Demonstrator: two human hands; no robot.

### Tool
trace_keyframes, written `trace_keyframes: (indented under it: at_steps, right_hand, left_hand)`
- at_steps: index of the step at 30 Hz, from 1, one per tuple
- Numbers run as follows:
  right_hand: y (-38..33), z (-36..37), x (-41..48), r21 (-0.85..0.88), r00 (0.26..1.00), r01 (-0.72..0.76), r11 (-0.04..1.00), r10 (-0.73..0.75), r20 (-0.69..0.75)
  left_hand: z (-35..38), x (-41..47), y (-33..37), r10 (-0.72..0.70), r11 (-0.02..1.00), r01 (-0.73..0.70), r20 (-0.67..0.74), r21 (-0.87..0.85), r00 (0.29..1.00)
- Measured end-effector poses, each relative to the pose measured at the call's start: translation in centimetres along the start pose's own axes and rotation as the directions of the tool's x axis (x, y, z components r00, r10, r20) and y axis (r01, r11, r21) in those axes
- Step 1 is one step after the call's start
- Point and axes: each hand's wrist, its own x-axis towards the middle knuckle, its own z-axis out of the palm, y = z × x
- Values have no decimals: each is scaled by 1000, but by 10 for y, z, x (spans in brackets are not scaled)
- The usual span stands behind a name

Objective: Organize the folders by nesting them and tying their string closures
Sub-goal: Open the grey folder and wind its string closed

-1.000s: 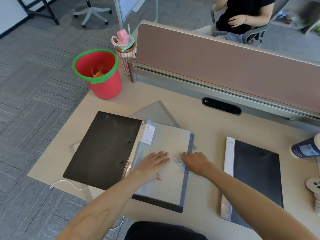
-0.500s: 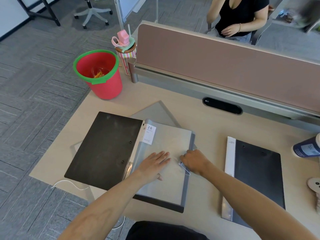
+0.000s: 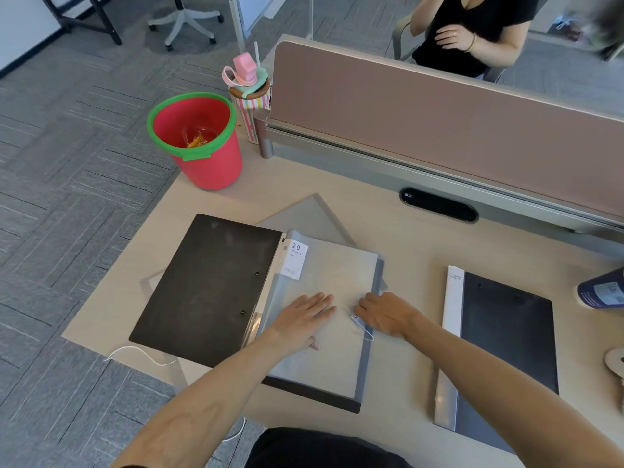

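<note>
An open black folder (image 3: 206,288) lies on the desk with its cover spread to the left. A translucent grey pocket folder (image 3: 334,271) labelled "20" rests on its right half. My left hand (image 3: 304,315) lies flat, fingers apart, on the grey folder. My right hand (image 3: 385,314) is curled at that folder's right edge, fingers at the white string loop (image 3: 363,327). Another grey folder (image 3: 314,214) pokes out beneath, toward the back. A closed black folder with a white spine (image 3: 506,342) lies to the right.
A red bucket with a green rim (image 3: 197,140) stands at the desk's back left corner, beside a striped cup (image 3: 250,96). A pink divider (image 3: 439,119) runs along the back, with a person seated behind it. A dark blue cup (image 3: 601,292) sits at the right edge. A white cable (image 3: 141,354) hangs off the front left.
My right hand has shifted slightly up along the grey folder's right edge near the string. My left hand stays flat in place. The person behind the divider has moved.
</note>
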Motion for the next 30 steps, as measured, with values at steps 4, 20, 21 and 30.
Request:
trace_keyframes:
  at_steps: [4, 20, 21, 30]
  right_hand:
    - [7, 7, -4, 11, 990, 75, 997, -73, -118]
    - [-19, 25, -13, 354, 886, -349, 868, 429, -178]
    - [-21, 24, -14, 381, 881, -351, 855, 440, -176]
    - [-23, 24, -20, 733, 816, -328, 596, 569, -97]
  left_hand:
    - [3, 1, 0, -5, 1000, 5, 1, 19, 1000]
    - [7, 1, 2, -17, 1000, 17, -28, 13, 999]
    - [6, 0, 1, -17, 1000, 18, -28, 6, 999]
    - [-7, -21, -9, -108, 993, 99, -168, -66, 980]
